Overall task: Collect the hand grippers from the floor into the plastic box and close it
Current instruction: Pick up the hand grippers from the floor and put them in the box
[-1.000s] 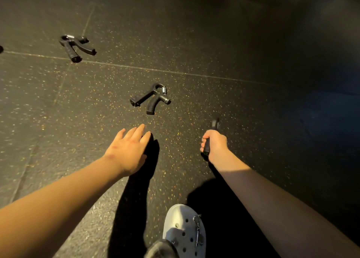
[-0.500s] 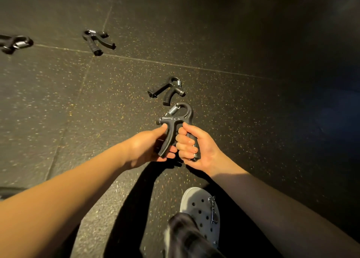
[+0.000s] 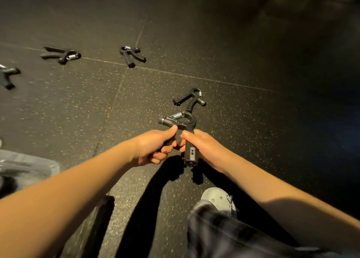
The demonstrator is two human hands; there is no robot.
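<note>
**Near.** A grey perforated clog [image 3: 216,197] and a checked trouser leg [image 3: 224,230] stand on the dark speckled rubber floor [image 3: 263,131]. At the near left edge sits the clear plastic box [image 3: 39,163]. It is blurred and partly out of frame, so I cannot tell whether its lid is on or off.

**Middle.** Just beyond the clog, both hands hold one black plastic hand gripper with a steel coil spring [image 3: 191,121] above the floor. The left hand [image 3: 153,148] has its fingers [image 3: 165,150] curled round the left handle, thumb laid along the top. The right hand [image 3: 208,150] is clamped on the right handle, which carries a small label. This hand gripper is well apart from the plastic box.

**Far.** A second black gripper [image 3: 190,98] lies on the floor just beyond the held one. Near a floor seam to the far left lie a third gripper [image 3: 132,56], a fourth gripper [image 3: 60,55] and a fifth gripper [image 3: 7,76], the last cut off by the frame edge.

**Risks, as judged:**
- The handles are sprung. If one hand lets go while they are squeezed, they could snap apart, nipping skin or jerking the tool loose.
- With both hands occupied, neither is free to steady the box or deal with a lid.
- The box lies behind the left forearm, so a drop made without looking could miss it.
- Black tools on a dark, dim floor are easy to overlook or step on, especially the fifth gripper.
</note>
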